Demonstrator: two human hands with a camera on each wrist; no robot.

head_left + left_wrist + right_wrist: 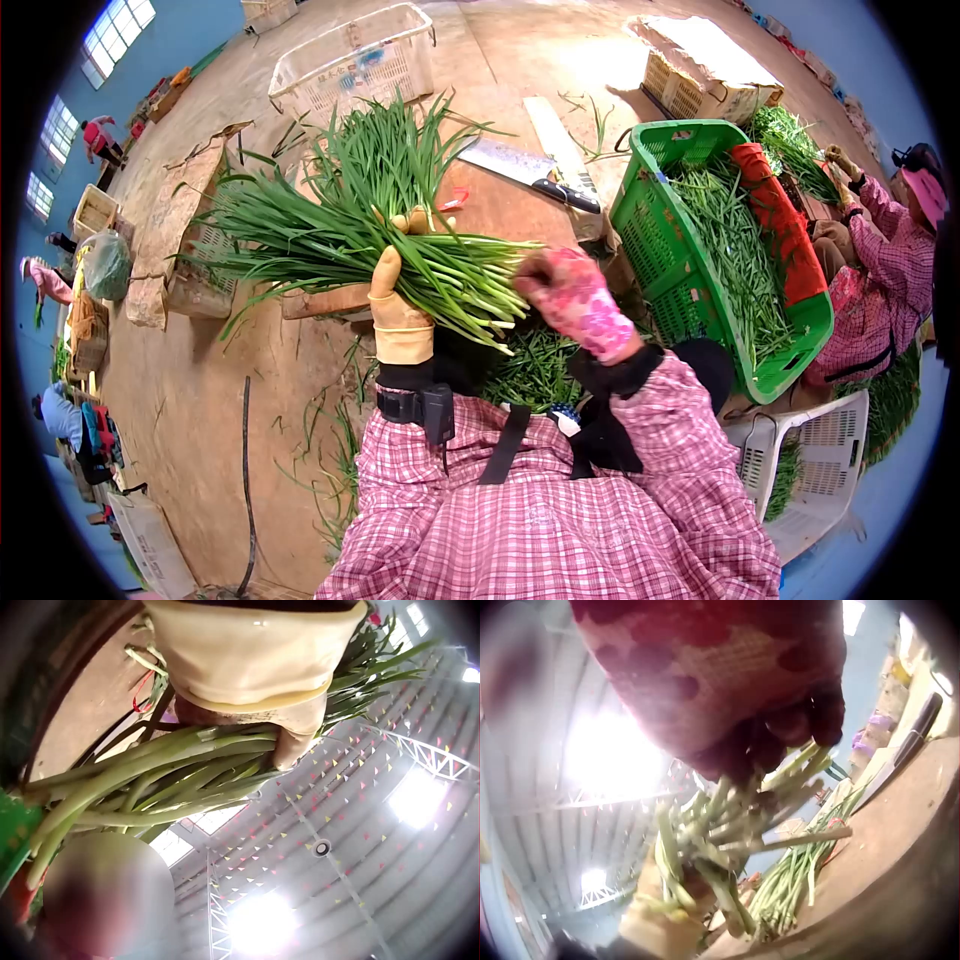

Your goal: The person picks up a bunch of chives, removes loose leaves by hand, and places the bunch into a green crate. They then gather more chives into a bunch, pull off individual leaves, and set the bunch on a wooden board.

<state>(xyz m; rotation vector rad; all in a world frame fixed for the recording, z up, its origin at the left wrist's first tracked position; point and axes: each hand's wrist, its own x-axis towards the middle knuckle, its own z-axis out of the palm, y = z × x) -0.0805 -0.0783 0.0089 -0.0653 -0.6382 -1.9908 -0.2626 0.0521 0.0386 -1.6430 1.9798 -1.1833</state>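
My left hand [402, 305], in a yellow rubber glove, grips a thick bunch of garlic chives [465, 272] around its stems. The green leaves fan out to the left and the pale stem ends point right. At those ends my right hand [578, 300], in a pink patterned glove, has its fingers curled, pinching at stems [727, 825] in the right wrist view. Beyond the held bunch, more chives [380, 150] lie on the wooden board [500, 212], with a red tie [455, 199] by them. A broad knife [520, 170] with a black handle rests on the board.
To the right stands a green crate [655, 225] of loose greens with a red cloth over its side. Cut greens [535, 370] lie below my hands. White crates [350, 55] stand on the floor, and another person [880, 250] sits at the far right.
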